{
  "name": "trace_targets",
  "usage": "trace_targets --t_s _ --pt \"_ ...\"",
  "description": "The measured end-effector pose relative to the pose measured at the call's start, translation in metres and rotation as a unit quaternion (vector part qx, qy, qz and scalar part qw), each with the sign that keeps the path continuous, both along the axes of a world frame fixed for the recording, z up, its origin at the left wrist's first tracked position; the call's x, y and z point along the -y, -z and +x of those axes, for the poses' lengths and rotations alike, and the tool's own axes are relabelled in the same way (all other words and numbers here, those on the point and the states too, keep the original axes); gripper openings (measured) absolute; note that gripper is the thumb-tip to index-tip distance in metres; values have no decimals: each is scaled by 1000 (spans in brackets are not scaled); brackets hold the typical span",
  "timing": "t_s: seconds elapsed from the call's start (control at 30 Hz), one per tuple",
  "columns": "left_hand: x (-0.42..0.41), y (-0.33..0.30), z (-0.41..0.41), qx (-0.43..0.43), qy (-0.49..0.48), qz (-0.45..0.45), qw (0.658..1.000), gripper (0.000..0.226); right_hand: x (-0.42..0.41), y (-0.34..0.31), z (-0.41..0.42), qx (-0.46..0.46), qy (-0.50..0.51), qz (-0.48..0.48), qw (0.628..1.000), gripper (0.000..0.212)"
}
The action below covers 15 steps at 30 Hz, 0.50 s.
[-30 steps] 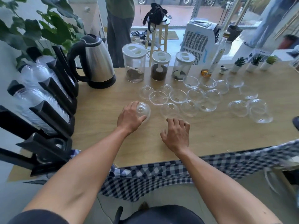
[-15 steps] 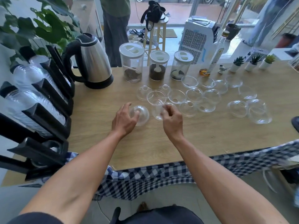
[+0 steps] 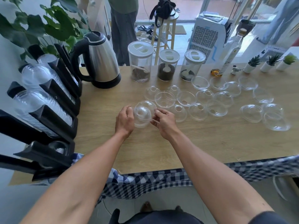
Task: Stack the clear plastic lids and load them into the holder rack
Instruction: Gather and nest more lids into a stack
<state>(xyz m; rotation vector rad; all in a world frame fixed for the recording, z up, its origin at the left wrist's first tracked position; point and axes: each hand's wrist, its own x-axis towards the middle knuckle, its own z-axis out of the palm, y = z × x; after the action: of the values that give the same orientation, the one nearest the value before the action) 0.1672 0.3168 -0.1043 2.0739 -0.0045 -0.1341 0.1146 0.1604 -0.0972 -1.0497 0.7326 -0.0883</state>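
Between both hands, just above the wooden table (image 3: 202,143), are clear dome lids (image 3: 143,113), one nested over another. My left hand (image 3: 125,121) grips the left rim of the lower one. My right hand (image 3: 163,122) pinches the right rim of the upper one. Several more clear lids (image 3: 198,112) lie scattered across the table's middle and right. The black holder rack (image 3: 53,113) stands at the left, its slanted slots filled with stacked lids and cups.
A steel kettle (image 3: 101,62) stands behind the rack. Three lidded jars (image 3: 167,65) line the back edge, with a bottle (image 3: 229,57) and small potted plants (image 3: 271,63) to the right. A person stands beyond the table. Checked cloth hangs off the front edge.
My right hand picked up a lid from the table and brought it left onto the lid in my left hand. Both hands now meet around the pair.
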Motion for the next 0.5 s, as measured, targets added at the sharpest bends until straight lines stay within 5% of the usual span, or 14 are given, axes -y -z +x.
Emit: trace_targets --t_s 0.1,0.17,0.33,0.43,0.5 --pt "0 1 -2 -1 12 2 1000 42 -5 2 4 -44 -9 -114 992 8" --pt "-1 3 -2 -2 31 15 999 48 -3 4 2 -63 2 -302 951 10" --pt "-6 10 -4 -35 79 17 996 72 19 6 8 -75 -85 -720 685 25" --pt "-8 13 -6 -47 97 25 994 87 34 9 23 -119 -155 -773 603 23" --pt "-10 13 -6 -51 96 23 994 90 40 8 28 -116 -159 -782 591 25"
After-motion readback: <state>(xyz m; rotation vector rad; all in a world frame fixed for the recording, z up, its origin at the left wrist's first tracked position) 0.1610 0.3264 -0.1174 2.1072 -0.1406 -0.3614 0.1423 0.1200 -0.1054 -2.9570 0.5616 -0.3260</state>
